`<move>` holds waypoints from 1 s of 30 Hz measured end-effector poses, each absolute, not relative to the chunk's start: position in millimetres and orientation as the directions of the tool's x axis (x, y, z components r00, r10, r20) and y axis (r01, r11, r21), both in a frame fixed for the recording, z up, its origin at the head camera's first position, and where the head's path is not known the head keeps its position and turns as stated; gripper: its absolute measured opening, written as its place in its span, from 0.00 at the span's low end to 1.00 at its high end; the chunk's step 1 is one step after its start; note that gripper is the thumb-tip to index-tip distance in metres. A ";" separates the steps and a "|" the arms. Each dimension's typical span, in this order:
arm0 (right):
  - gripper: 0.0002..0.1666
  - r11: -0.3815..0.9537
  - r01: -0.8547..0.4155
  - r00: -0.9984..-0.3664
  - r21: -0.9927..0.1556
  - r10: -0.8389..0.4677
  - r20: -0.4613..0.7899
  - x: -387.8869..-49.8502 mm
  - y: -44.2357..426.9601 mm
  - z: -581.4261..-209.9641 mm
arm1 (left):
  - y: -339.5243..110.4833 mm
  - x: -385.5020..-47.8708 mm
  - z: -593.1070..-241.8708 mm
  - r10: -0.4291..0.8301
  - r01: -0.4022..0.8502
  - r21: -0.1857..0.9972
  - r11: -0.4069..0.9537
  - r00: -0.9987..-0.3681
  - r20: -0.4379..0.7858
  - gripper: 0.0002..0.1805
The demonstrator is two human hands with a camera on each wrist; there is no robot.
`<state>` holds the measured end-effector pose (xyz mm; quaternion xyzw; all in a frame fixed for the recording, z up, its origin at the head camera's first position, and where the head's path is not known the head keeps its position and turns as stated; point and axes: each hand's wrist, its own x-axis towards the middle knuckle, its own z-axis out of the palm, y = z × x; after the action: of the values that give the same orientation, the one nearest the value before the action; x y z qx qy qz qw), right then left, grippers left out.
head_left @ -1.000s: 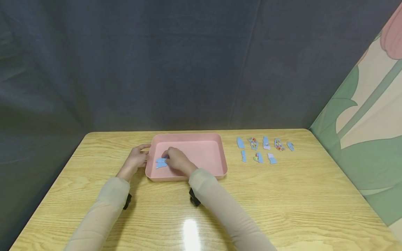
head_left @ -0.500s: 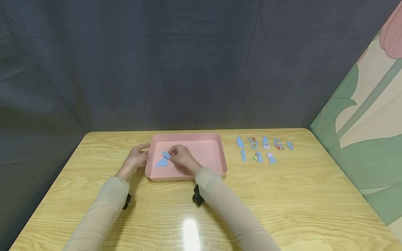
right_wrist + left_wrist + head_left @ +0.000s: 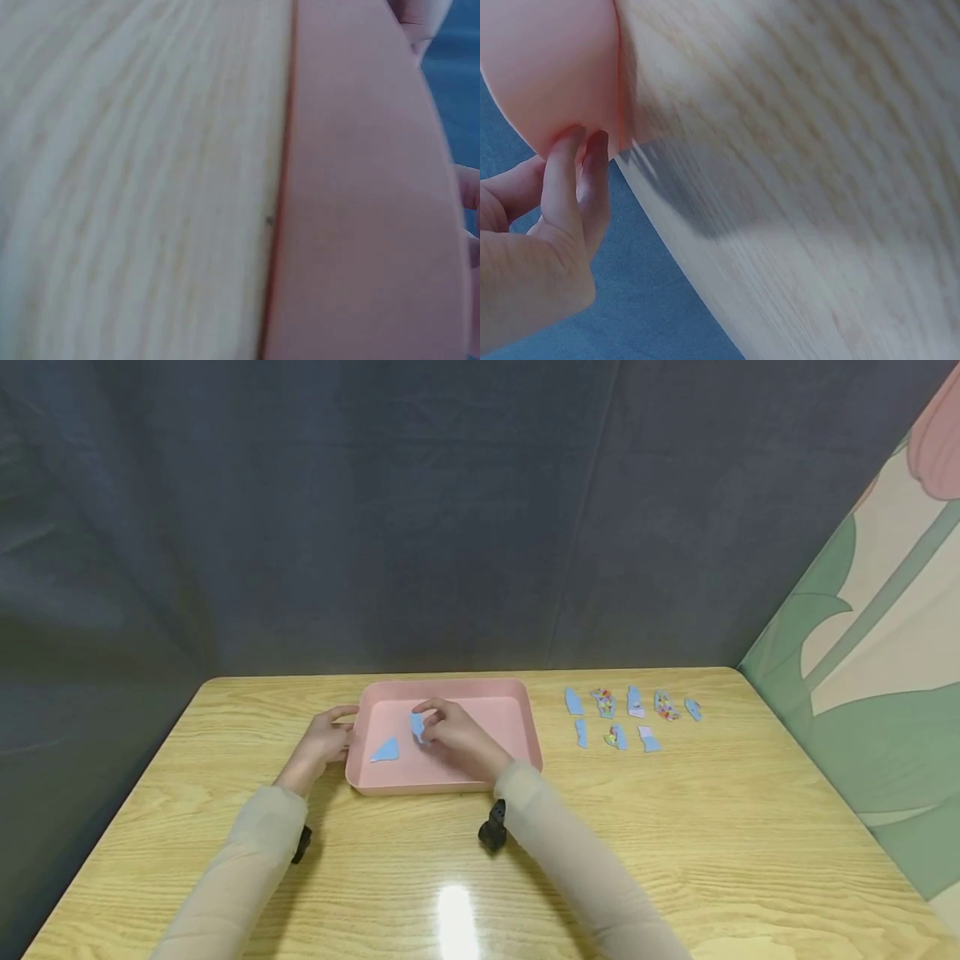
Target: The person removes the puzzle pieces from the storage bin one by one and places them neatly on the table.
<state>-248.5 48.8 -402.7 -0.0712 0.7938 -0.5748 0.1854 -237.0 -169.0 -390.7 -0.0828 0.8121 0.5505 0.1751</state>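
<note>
My right hand (image 3: pixel 459 737) is over the pink tray (image 3: pixel 491 727) and pinches a light-blue puzzle piece (image 3: pixel 416 724) between thumb and fingers, held tilted. Another blue puzzle piece (image 3: pixel 386 750), roughly triangular, lies flat on the tray floor at the left. At the tray's left side, my left hand (image 3: pixel 327 737) grips the edge. In the left wrist view the bent fingers (image 3: pixel 562 180) of that hand press the tray's outer wall (image 3: pixel 555 67). Seen from the right wrist, the tray wall (image 3: pixel 360 195) hides most of the right hand and the piece.
Several puzzle pieces (image 3: pixel 573 701) lie in two rows to the right of the tray, some with coloured patterns. The wooden table (image 3: pixel 720 827) ends at a dark curtain (image 3: pixel 390 527) behind. A floral-patterned cloth (image 3: pixel 885 693) hangs at the right.
My right hand has lifted one blue piece off the other and carried it right and slightly back, turning it. The triangular piece now lies alone. My left hand has stayed at the tray edge.
</note>
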 end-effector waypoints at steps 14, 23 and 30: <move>0.24 0.228 0.125 -0.946 -0.966 -0.265 -0.185 -248.8 85.9 -384.7 | -170.8 -236.1 -391.7 0.075 -0.298 0.877 0.378 -0.934 -0.350 0.32; 0.26 0.262 0.053 -0.965 -0.964 -0.233 -0.116 -248.6 128.4 -377.3 | -167.8 -234.4 -389.1 0.068 -0.301 0.883 0.360 -0.936 -0.346 0.32; 0.27 0.354 0.083 -0.969 -0.932 -0.191 -0.159 -241.2 165.8 -372.1 | -168.1 -234.2 -390.3 0.072 -0.292 0.885 0.363 -0.938 -0.340 0.32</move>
<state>-241.2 165.8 -372.1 -0.0333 0.8138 -0.5674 0.1208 -234.2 -168.1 -390.3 -0.0681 0.8094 0.5601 0.1628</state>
